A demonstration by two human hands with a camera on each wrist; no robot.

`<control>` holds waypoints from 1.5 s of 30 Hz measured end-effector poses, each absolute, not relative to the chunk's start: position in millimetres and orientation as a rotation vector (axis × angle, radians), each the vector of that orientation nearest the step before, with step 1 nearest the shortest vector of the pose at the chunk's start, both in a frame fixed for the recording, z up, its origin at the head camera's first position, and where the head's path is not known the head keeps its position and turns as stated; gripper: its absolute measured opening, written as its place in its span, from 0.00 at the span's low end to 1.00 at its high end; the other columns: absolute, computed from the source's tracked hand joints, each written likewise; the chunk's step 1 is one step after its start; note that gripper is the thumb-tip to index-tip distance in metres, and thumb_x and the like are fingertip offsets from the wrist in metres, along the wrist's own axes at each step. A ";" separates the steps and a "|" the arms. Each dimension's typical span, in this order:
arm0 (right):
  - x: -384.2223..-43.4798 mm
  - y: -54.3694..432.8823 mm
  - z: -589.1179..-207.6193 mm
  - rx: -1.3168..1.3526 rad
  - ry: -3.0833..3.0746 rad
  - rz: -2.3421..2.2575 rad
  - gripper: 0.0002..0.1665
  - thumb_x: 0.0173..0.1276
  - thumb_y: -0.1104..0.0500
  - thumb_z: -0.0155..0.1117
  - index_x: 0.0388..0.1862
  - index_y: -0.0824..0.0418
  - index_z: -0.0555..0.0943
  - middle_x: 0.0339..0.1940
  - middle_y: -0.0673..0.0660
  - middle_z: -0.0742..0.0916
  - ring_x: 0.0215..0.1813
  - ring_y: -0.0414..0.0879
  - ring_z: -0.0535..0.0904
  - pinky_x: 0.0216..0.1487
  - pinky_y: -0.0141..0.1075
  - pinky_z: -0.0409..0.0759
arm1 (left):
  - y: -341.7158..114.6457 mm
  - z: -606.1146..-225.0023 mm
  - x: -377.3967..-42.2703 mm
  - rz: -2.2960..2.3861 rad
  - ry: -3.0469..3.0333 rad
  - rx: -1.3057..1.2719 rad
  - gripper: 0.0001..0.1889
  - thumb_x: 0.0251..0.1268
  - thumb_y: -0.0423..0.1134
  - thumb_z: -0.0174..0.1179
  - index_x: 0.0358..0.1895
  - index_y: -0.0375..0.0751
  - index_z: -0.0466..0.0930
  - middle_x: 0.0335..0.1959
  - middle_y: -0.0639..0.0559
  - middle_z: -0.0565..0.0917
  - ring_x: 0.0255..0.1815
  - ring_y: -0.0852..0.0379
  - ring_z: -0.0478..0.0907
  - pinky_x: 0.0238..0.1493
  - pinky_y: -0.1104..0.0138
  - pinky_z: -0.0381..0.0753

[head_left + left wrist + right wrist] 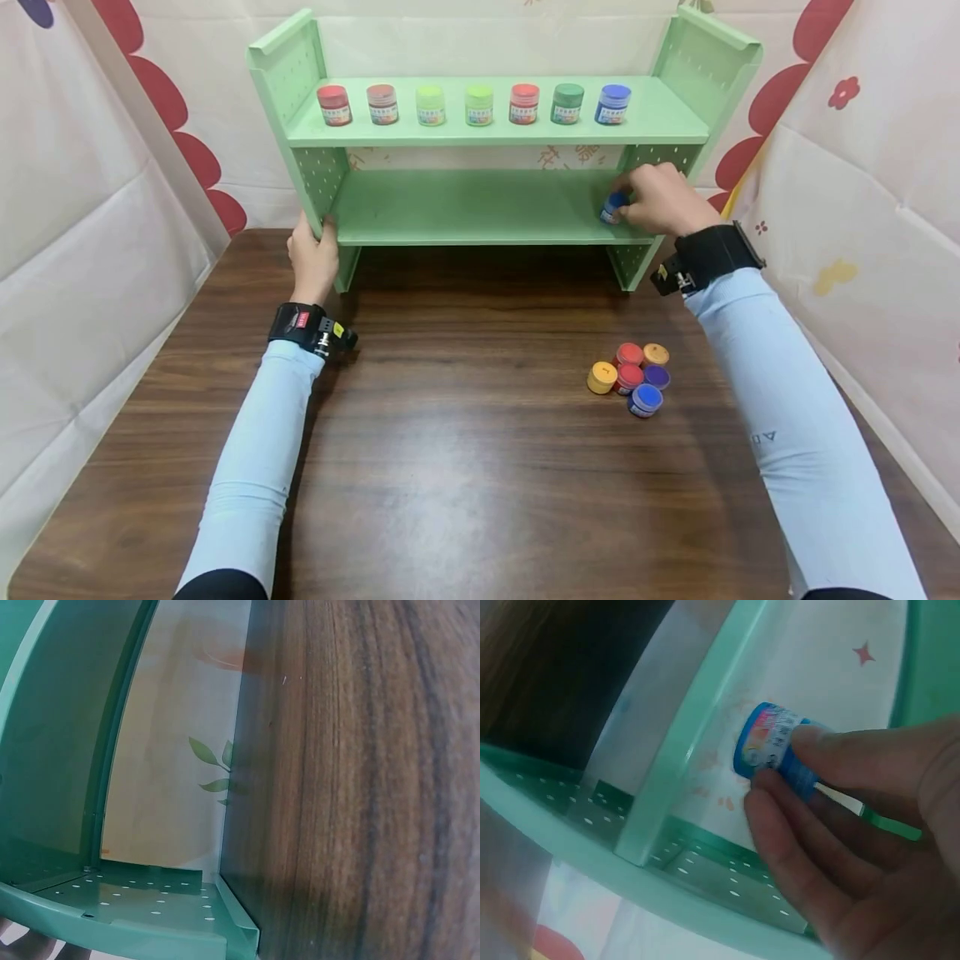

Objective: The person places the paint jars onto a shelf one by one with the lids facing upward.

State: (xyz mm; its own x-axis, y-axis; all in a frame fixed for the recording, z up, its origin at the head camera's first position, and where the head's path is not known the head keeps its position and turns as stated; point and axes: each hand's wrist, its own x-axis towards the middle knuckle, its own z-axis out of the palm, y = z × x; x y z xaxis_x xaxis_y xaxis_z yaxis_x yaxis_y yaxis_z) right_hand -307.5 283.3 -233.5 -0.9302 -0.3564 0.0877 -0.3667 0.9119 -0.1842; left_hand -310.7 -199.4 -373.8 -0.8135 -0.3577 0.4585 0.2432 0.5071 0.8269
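Note:
Between thumb and fingers, my right hand (663,200) pinches a small blue paint jar (769,742) with a printed label. It holds the jar at the right end of the lower board of a green two-tier shelf (480,204). Whether the jar's base touches the board I cannot tell. At the shelf's left side panel (318,179), my left hand (313,260) grips the edge, thumb in front. In the left wrist view only fingertips (30,945) show at the bottom corner, beyond the green panel.
A row of several paint jars (479,105), red, pink, light green, dark green and blue, stands on the upper board. On the brown wooden table (450,467), a cluster of several jars (630,379) sits near my right forearm. Patterned white cloth (862,192) surrounds the table.

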 end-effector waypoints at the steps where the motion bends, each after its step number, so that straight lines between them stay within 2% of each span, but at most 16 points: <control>1: -309.5 282.4 -231.7 0.566 -3.043 0.289 0.24 0.71 0.61 0.65 0.63 0.72 0.81 0.55 0.73 0.86 0.54 0.64 0.79 0.52 0.54 0.75 | -199.7 -373.5 -310.8 -1.311 -2.155 0.094 0.20 0.79 0.47 0.51 0.66 0.46 0.77 0.62 0.43 0.85 0.57 0.49 0.80 0.65 0.49 0.74; 3: -313.3 281.2 -228.5 0.562 -3.086 0.262 0.25 0.71 0.61 0.64 0.64 0.72 0.80 0.57 0.73 0.85 0.54 0.64 0.79 0.53 0.55 0.76 | -200.0 -372.8 -311.1 -1.314 -2.153 0.091 0.20 0.79 0.47 0.51 0.66 0.45 0.77 0.63 0.43 0.84 0.56 0.49 0.79 0.64 0.49 0.73; 10: -326.3 280.7 -225.9 0.586 -3.128 0.198 0.23 0.68 0.63 0.63 0.61 0.70 0.81 0.53 0.71 0.85 0.50 0.61 0.78 0.54 0.55 0.76 | -196.9 -371.6 -313.6 -1.327 -2.152 0.081 0.18 0.79 0.46 0.51 0.65 0.45 0.77 0.59 0.41 0.85 0.52 0.48 0.78 0.63 0.49 0.74; 15: -333.1 283.6 -223.4 0.514 -3.205 0.206 0.24 0.69 0.60 0.65 0.61 0.70 0.80 0.56 0.72 0.82 0.52 0.62 0.76 0.55 0.56 0.76 | -193.6 -370.6 -315.6 -1.335 -2.153 0.060 0.19 0.80 0.46 0.51 0.66 0.45 0.77 0.61 0.42 0.85 0.54 0.49 0.79 0.63 0.49 0.74; 22: -338.4 281.9 -218.0 0.451 -3.254 0.250 0.25 0.69 0.62 0.63 0.63 0.71 0.78 0.59 0.73 0.81 0.55 0.63 0.75 0.57 0.58 0.75 | -193.1 -368.2 -316.3 -1.334 -2.157 0.076 0.20 0.79 0.46 0.51 0.67 0.46 0.76 0.65 0.44 0.83 0.62 0.49 0.80 0.68 0.49 0.73; 26: -340.7 279.6 -218.1 0.441 -3.251 0.281 0.26 0.68 0.64 0.62 0.64 0.71 0.78 0.60 0.73 0.80 0.56 0.64 0.74 0.58 0.58 0.74 | -194.9 -369.0 -315.4 -1.340 -2.151 0.084 0.20 0.79 0.46 0.51 0.67 0.46 0.76 0.63 0.43 0.84 0.59 0.49 0.79 0.68 0.48 0.72; 31: -342.3 278.3 -217.1 0.417 -3.294 0.297 0.35 0.68 0.65 0.60 0.74 0.71 0.68 0.68 0.76 0.75 0.60 0.66 0.70 0.61 0.59 0.70 | -196.7 -370.5 -314.2 -1.340 -2.150 0.087 0.20 0.79 0.47 0.51 0.67 0.46 0.76 0.63 0.43 0.84 0.59 0.49 0.79 0.68 0.49 0.72; 36: -342.7 278.0 -213.2 0.403 -3.342 0.265 0.43 0.65 0.68 0.54 0.80 0.72 0.58 0.73 0.77 0.70 0.59 0.66 0.67 0.51 0.53 0.70 | -197.5 -372.0 -313.5 -1.347 -2.149 0.077 0.20 0.80 0.47 0.51 0.67 0.46 0.76 0.62 0.43 0.84 0.56 0.50 0.78 0.66 0.50 0.73; 39: -341.2 276.9 -211.6 0.388 -3.365 0.251 0.44 0.64 0.69 0.52 0.81 0.72 0.56 0.74 0.77 0.68 0.59 0.66 0.67 0.50 0.52 0.70 | -198.0 -372.8 -313.3 -1.351 -2.149 0.073 0.19 0.80 0.47 0.50 0.66 0.45 0.76 0.61 0.42 0.84 0.54 0.50 0.78 0.66 0.51 0.73; 43: -336.8 275.8 -212.2 0.387 -3.366 0.218 0.45 0.64 0.68 0.51 0.81 0.72 0.54 0.76 0.78 0.66 0.61 0.67 0.66 0.55 0.55 0.68 | -198.8 -373.1 -312.5 -1.343 -2.145 0.074 0.19 0.80 0.46 0.51 0.65 0.44 0.76 0.60 0.42 0.85 0.54 0.50 0.78 0.65 0.51 0.73; 45: -332.7 276.0 -213.0 0.404 -3.377 0.167 0.42 0.64 0.66 0.53 0.78 0.73 0.58 0.71 0.78 0.70 0.58 0.66 0.68 0.55 0.55 0.69 | -199.3 -373.5 -312.2 -1.338 -2.146 0.076 0.18 0.80 0.46 0.51 0.64 0.43 0.77 0.58 0.40 0.85 0.53 0.49 0.78 0.64 0.50 0.73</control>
State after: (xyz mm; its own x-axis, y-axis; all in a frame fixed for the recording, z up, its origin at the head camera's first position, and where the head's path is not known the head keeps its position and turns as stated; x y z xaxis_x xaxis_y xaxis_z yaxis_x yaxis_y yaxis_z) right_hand -332.7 276.0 -213.0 -0.9377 -0.2443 -0.2471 -0.2187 0.9675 -0.1267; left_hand -312.2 -199.3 -373.5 -0.8169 -0.3501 0.4584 0.2574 0.4898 0.8329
